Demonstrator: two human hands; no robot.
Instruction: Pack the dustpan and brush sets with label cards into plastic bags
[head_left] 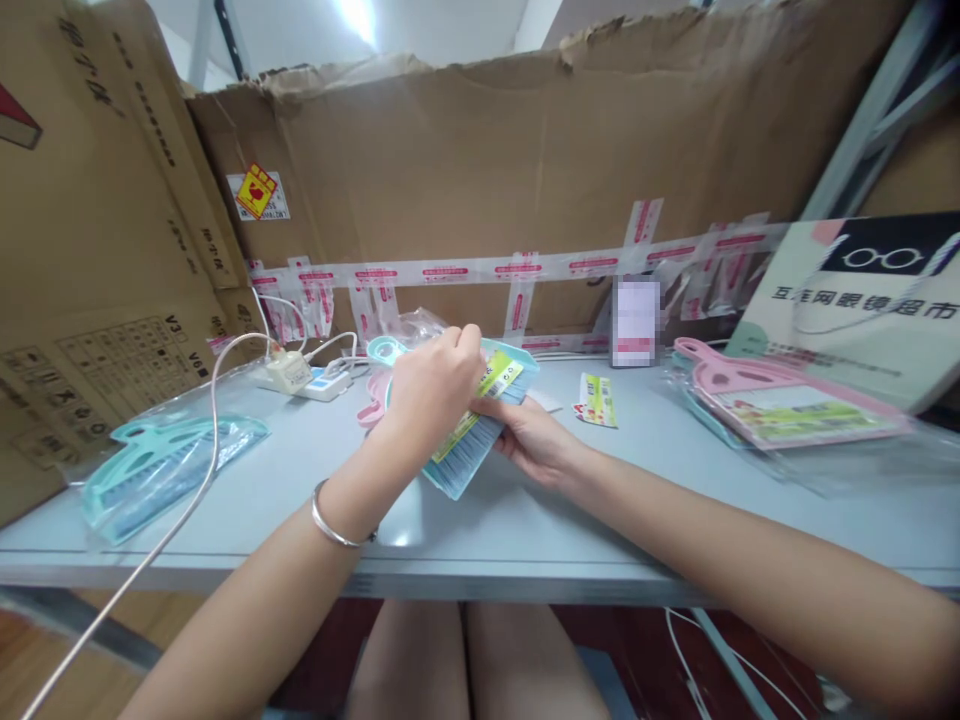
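Over the middle of the table, a teal dustpan (531, 362) and a brush with blue-grey bristles (466, 458) are held together at a tilt. A yellow-green label card (501, 378) lies across them. My left hand (439, 375) is closed over the top of the set, its fingertips hidden from me. From the right, my right hand (536, 440) grips the set's side, thumb on top and fingers underneath. A pink piece (373, 400) and clear plastic show behind my left hand. Another label card (598, 400) lies on the table beyond my right hand.
A bagged teal dustpan set (176, 465) lies left, near a white cable (216, 440) and a power strip (324, 384). Bagged pink dustpans (802, 400) lie right, before a paper bag (847, 310). A phone (635, 320) leans on the large carton (450, 170) behind.
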